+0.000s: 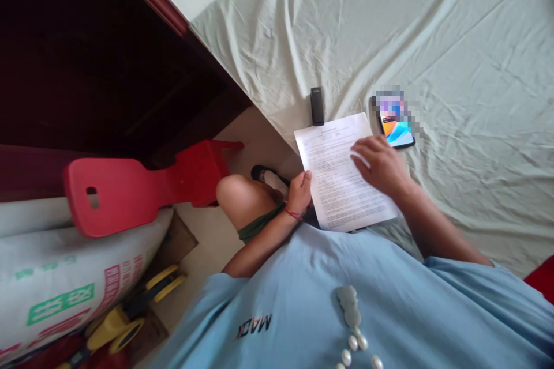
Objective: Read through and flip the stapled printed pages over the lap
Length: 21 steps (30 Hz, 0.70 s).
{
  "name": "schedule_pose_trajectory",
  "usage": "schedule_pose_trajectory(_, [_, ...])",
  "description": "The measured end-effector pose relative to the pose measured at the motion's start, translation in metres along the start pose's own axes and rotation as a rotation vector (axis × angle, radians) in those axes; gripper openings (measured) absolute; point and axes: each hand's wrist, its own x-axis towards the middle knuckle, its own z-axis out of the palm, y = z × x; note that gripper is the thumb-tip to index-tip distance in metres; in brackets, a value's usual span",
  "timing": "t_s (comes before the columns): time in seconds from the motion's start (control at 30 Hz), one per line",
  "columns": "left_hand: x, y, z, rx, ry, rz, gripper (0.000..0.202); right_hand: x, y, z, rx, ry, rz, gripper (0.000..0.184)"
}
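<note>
A printed sheet of paper (341, 179) lies partly on the bed's edge and reaches toward my lap, covered in lines of small text. My left hand (300, 193) grips its left edge, thumb on top and the other fingers hidden underneath. Over the upper right part of the page is my right hand (381, 166), palm down with fingers bent and somewhat apart, holding nothing. Whether it touches the paper I cannot tell. Just beyond the top edge sits a small black oblong object (317, 106), which resembles a stapler. A smartphone (396, 127) with a lit screen lies beyond my right hand.
A wrinkled pale sheet (476, 69) covers the bed. To the left stand a red plastic chair (116, 190) and a large white printed sack (64, 282). Yellow-and-black parts (112, 323) lie low beside the sack. Dark wooden furniture (86, 57) fills the upper left.
</note>
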Motion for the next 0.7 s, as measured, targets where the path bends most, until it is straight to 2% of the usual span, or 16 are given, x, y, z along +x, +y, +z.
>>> schedule_pose_trajectory(0.03, [0.001, 0.0, 0.001, -0.007, -0.005, -0.001, 0.073, -0.004, -0.007, 0.005, -0.008, -0.081, -0.041, 0.035])
schedule_pose_trajectory(0.1, [0.0, 0.002, 0.001, -0.039, -0.024, -0.012, 0.071, -0.01, -0.014, 0.015, -0.051, -0.149, -0.049, 0.034])
schedule_pose_trajectory(0.2, [-0.008, 0.006, -0.002, -0.103, -0.065, -0.081, 0.067, -0.013, -0.014, 0.024, -0.072, -0.113, -0.017, 0.036])
schedule_pose_trajectory(0.37, [-0.032, 0.015, -0.009, -0.218, -0.21, -0.302, 0.075, -0.012, -0.009, 0.022, -0.05, -0.086, -0.034, 0.036])
schedule_pose_trajectory(0.57, [-0.037, 0.019, -0.009, -0.282, -0.217, -0.315, 0.077, -0.009, -0.006, 0.018, 0.012, -0.117, -0.033, 0.035])
schedule_pose_trajectory(0.63, [-0.035, 0.019, -0.008, -0.284, -0.218, -0.301, 0.077, -0.01, -0.001, 0.013, 0.044, -0.061, 0.005, 0.037])
schedule_pose_trajectory(0.7, [-0.035, 0.019, -0.008, -0.271, -0.215, -0.281, 0.078, -0.01, 0.008, 0.006, 0.041, 0.06, 0.087, 0.04])
